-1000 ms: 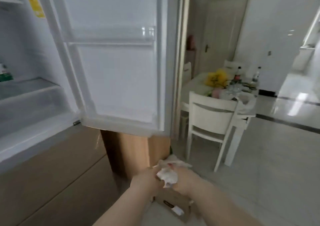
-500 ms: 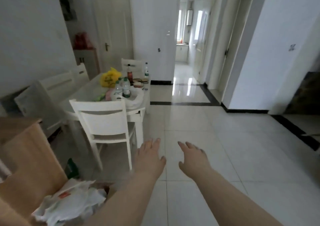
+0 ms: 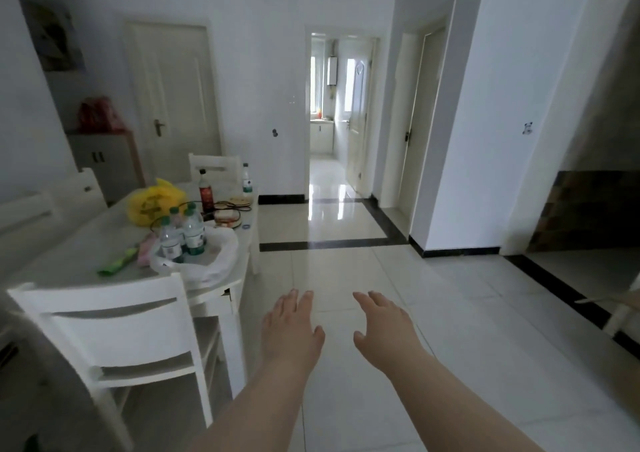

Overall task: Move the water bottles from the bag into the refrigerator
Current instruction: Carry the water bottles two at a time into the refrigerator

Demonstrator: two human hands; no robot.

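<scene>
White table [image 3: 86, 244]: water bottles [image 3: 181, 233] upright in white bag [image 3: 214, 261] on its near end; 3 caps clear, rest blurred. Your left hand [image 3: 292, 330] and right hand [image 3: 384, 327], fingers spread, empty, right of table, apart from bottles.

No wording can be read anywhere. The water bottles [image 3: 188, 233] standing in the white bag [image 3: 221, 261] on the table [image 3: 86, 244], up and to the left of the fingers [image 3: 294, 301] of the left hand [image 3: 291, 330], carry green-and-white labels whose print is too small to make out. Farther off beyond those fingers, the yellow bag [image 3: 152, 202] bears a dark printed mark and the dark bottle [image 3: 206, 193] a red label, both too blurred to read.
</scene>
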